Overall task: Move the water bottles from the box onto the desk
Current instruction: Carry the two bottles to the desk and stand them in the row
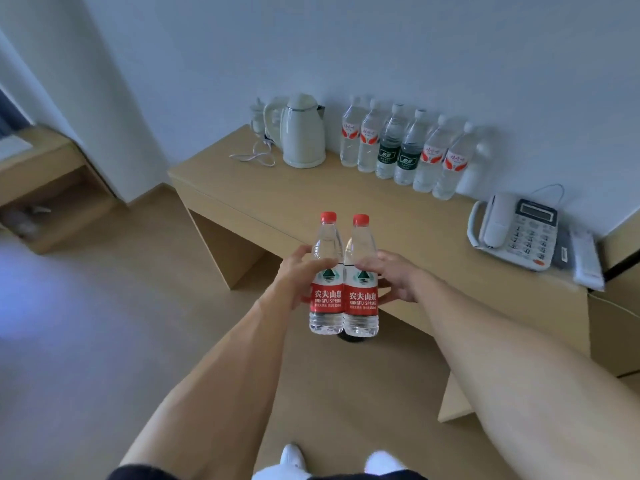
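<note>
Your left hand (pixel 294 275) grips one red-capped bottle (pixel 326 271) and your right hand (pixel 391 277) grips the second red-capped bottle (pixel 361 275), thumbs across the fronts, the other fingers hidden behind the labels. The two bottles stand upright and touch side by side between your hands, in the air just short of the desk's (pixel 277 199) near edge. A dark shape under their bases is mostly covered and hard to make out. Beyond your grip the desk top lies bare up to the wall. Far beyond your left hand stands a kettle (pixel 303 131); beyond your right, a row of bottles (pixel 405 147) lines the wall, labels blurred. Further right a telephone (pixel 516 230) sits near the desk's end.
</note>
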`<action>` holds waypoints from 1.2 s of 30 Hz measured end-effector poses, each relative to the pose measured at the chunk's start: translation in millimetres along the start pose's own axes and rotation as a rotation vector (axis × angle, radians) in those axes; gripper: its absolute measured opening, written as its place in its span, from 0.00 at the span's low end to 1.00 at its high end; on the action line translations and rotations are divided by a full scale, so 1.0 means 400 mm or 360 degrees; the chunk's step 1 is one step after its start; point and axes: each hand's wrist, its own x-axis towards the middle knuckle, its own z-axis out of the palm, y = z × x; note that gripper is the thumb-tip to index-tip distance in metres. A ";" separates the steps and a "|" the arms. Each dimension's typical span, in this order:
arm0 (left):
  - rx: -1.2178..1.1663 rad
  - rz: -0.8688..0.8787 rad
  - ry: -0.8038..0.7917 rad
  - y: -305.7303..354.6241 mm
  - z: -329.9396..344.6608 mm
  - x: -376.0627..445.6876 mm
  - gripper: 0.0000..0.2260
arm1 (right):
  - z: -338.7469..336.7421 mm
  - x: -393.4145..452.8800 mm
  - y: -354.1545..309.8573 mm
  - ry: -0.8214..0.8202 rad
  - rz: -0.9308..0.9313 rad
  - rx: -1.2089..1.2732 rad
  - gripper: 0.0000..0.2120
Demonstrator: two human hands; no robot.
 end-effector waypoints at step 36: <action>0.0454 0.0536 -0.0647 0.531 -0.123 0.800 0.25 | -0.199 0.601 -0.456 0.0636 -0.0403 0.0293 0.26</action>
